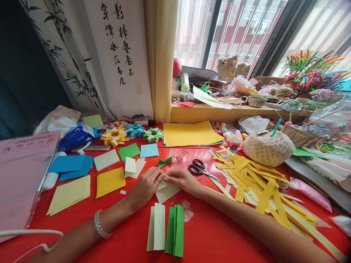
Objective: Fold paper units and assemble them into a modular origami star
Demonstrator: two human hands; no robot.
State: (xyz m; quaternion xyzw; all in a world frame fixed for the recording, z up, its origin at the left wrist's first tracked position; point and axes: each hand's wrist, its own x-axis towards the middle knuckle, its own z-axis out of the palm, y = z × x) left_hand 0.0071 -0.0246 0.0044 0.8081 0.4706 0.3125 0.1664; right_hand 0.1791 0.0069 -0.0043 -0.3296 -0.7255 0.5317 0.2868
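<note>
At right on the red worktop (219,233), a wicker basket (297,134) holds contents too cluttered to tell; a metal bowl (256,101) on the sill shows no visible contents. Centre: left hand (146,184) and right hand (182,179) meet fingertip to fingertip, both pinching a pale paper piece (166,190) that lies flat beneath and between them. Scissors (201,168) lie just right of the right hand; folded pale strips (157,226) and green strips (175,230) lie nearer the viewer.
</note>
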